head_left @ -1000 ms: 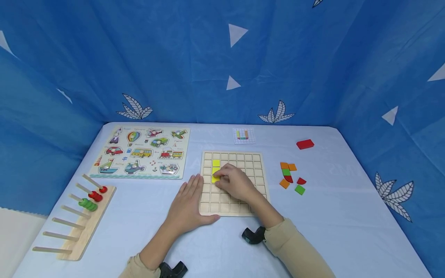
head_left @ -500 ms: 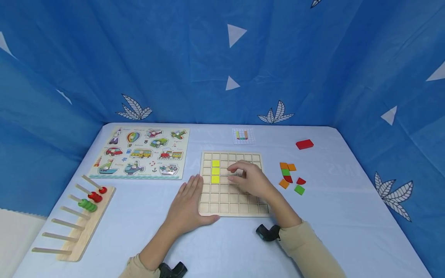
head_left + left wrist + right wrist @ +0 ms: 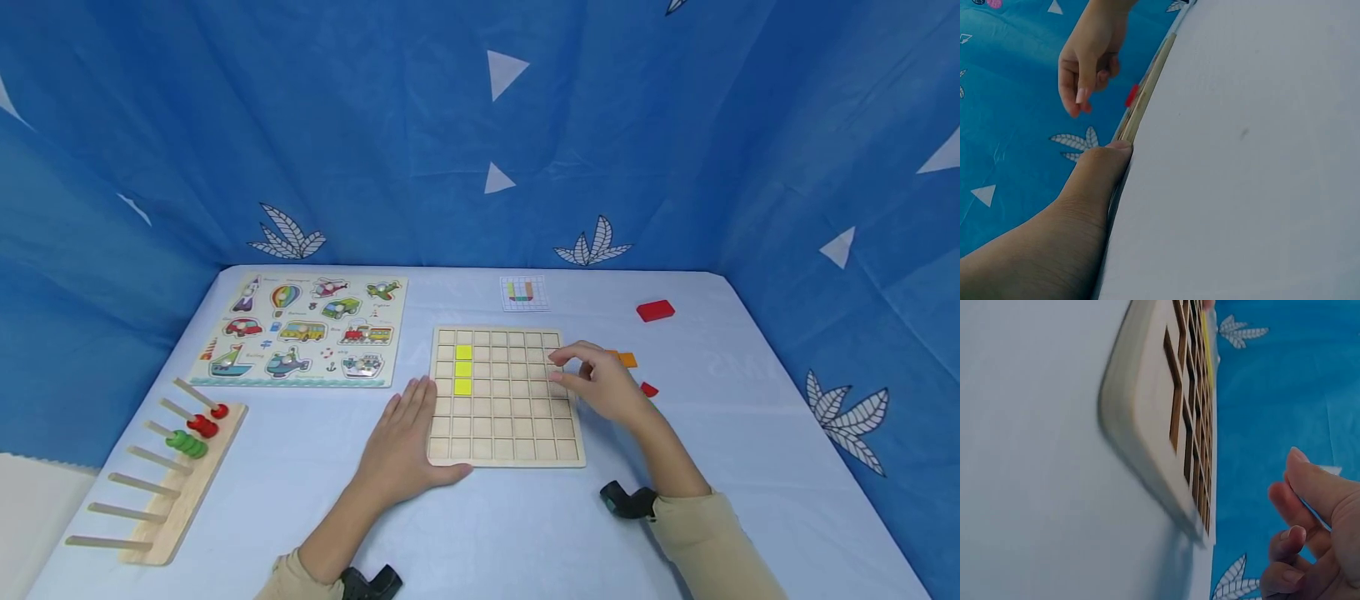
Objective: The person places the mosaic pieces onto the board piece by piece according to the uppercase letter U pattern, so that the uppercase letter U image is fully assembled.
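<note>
A square wooden grid board (image 3: pixel 506 425) lies mid-table, with three yellow square tiles (image 3: pixel 464 368) in a column toward its upper left. My left hand (image 3: pixel 399 437) rests flat along the board's left edge, its thumb at the near left corner. Over the board's right edge hovers my right hand (image 3: pixel 603 385), thumb and index apart and nothing between them; the right wrist view shows its other fingers loosely curled. Beyond that hand, orange tiles (image 3: pixel 627 359) and a red quarter-round tile (image 3: pixel 649 389) lie on the table, partly covered by it along with other pieces.
A small pattern card (image 3: pixel 524 293) lies behind the board, and a red block (image 3: pixel 656 311) at the back right. At left are a vehicle puzzle board (image 3: pixel 300 329) and a wooden peg rack (image 3: pixel 183 492) with red and green beads. Blue curtain surrounds the table.
My right hand has let go of the lowest yellow tile, leaving it in the grid, and has moved right across the board to its right edge. My left hand has stayed put.
</note>
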Action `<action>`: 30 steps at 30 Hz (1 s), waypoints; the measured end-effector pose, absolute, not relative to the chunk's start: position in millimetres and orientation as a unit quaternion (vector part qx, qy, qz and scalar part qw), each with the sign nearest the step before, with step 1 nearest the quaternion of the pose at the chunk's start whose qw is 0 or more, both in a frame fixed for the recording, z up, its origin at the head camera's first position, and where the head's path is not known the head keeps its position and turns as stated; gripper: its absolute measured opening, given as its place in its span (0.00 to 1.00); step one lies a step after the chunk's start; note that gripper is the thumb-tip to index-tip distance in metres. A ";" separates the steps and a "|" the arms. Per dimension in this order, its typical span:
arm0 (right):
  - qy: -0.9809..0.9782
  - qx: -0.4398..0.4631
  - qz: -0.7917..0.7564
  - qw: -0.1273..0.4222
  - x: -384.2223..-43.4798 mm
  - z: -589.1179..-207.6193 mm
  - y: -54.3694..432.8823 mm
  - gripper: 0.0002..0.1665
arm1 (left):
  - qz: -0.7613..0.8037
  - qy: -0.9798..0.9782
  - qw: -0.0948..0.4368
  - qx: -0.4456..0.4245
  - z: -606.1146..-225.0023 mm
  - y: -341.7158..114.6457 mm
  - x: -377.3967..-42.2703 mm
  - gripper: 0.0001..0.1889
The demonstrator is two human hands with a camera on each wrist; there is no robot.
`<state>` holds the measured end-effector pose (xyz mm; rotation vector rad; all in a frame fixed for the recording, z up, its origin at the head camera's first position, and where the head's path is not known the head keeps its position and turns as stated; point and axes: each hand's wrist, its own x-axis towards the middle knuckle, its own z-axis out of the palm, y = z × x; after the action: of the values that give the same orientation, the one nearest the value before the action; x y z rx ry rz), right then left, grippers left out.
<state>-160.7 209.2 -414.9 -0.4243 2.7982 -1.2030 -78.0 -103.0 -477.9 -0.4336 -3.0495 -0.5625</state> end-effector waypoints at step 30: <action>0.939 -0.039 -0.342 -0.001 -148.6 -423.9 300.5 0.21 | -0.177 -0.974 0.003 -0.139 -478.0 -104.1 -78.1 0.69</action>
<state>-148.6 300.5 -423.9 -0.1220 2.9515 -1.0750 -78.1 -104.1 -478.0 -0.4367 -3.0556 -0.5544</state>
